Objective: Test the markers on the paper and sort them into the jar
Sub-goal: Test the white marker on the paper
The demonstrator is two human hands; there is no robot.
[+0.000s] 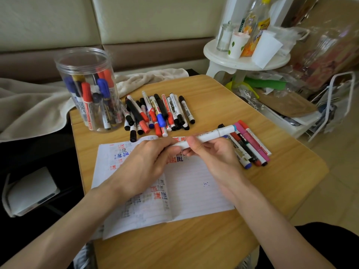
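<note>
Marker testing roughly midway, one pen in my fingers.
My left hand [143, 160] and right hand [211, 156] both have their fingers curled round a white marker [208, 136], held level just above the paper [194, 191], whose lines under my wrists carry many red, blue and black test marks. Whether a cap is coming off inside my left fingers I cannot tell. Beyond my left fingers the jar [87, 88] holds several sorted markers. A pile of markers [157, 113] lies on the surface [213, 94] straight ahead, and a short row of markers [250, 146] sits just beside my right fingers, so I judge much is left.
</note>
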